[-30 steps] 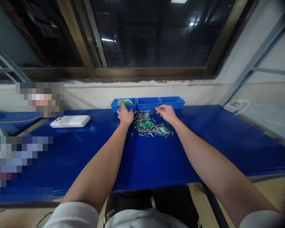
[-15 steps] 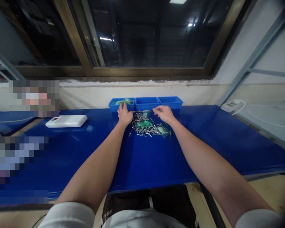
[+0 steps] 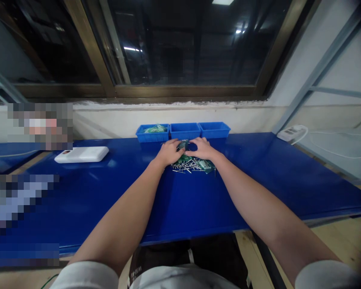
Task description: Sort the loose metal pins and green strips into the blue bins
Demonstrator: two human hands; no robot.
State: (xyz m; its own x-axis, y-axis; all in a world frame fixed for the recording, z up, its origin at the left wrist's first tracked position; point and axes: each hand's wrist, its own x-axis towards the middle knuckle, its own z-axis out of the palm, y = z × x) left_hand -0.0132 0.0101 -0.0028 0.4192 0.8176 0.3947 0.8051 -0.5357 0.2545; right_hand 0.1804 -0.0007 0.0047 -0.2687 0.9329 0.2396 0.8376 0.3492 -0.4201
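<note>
A pile of thin silver metal pins (image 3: 190, 165), nail-like or rivet-like, lies on the blue table, mixed with small green packets (image 3: 206, 165). My left hand (image 3: 169, 153) rests over the left side of the pile, fingers stretched forward and thumb apart from them. From the other side, my right hand (image 3: 203, 149) curves in with thumb and forefinger spread. Between the hands is a dark green packet (image 3: 184, 145) with some pins; both sets of fingertips are close to it, and whether they touch it is unclear. The hands partly hide the pile.
Behind the pile, three blue bins stand in a row by the wall: a left bin (image 3: 153, 137) with green packets, a middle bin (image 3: 185, 130) and a right bin (image 3: 215, 129). A white device (image 3: 82, 154) lies left; a white power strip (image 3: 291, 133) sits far right.
My left hand has come away from the left bin, moving right and down onto the pile. My right hand has shifted slightly left, its thumb and forefinger now spread instead of pinched.
</note>
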